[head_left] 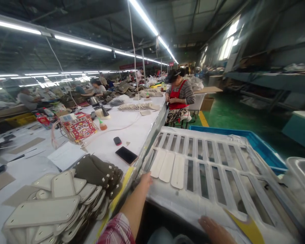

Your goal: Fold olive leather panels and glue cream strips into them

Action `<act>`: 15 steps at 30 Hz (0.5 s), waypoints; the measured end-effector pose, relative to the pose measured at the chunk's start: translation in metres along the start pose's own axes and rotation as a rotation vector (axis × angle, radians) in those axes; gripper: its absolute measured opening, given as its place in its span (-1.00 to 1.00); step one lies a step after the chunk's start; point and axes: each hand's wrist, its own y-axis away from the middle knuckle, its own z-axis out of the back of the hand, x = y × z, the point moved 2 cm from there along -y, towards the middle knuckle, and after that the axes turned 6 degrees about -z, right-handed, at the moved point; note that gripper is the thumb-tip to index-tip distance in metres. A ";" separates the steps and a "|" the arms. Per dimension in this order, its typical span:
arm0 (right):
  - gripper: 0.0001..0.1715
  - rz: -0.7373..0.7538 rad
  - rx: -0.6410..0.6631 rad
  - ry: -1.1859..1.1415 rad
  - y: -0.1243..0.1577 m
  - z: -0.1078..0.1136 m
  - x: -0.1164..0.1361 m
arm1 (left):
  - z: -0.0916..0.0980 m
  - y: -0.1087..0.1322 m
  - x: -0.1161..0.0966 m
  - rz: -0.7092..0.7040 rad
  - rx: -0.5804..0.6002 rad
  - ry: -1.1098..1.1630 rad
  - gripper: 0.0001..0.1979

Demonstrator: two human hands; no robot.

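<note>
Three pale, round-ended strips (163, 166) lie side by side on a white slatted plastic crate (208, 162), at its left end. My left hand (145, 180) reaches to the crate's left near corner, beside the lower end of the leftmost strip. Its fingers are mostly hidden and blurred, so I cannot tell whether they touch or hold that strip. Low on the right, my right hand (215, 229) rests at the crate's near edge, blurred, with fingers stretched out and nothing visible in them. A yellow curved piece (246, 225) lies just right of it.
A pile of pale edged panels (43, 211) and dark olive pieces (98, 171) covers the table's near end. A phone (126, 155) lies near the table edge. A blue tray (256, 144) is behind the crate. A co-worker in a red apron (178, 96) sits further along.
</note>
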 end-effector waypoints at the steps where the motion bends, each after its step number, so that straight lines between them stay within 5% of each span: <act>1: -0.26 0.023 -0.014 0.031 -0.007 -0.004 0.001 | -0.004 -0.009 -0.001 0.008 -0.010 -0.012 -0.69; 9: -0.35 0.041 -0.041 0.158 -0.049 -0.019 -0.002 | -0.032 -0.051 -0.012 -0.016 -0.033 -0.252 -0.68; 15: -0.30 0.004 0.098 0.182 -0.056 -0.014 0.001 | -0.026 -0.068 -0.004 -0.019 -0.115 -0.404 -0.68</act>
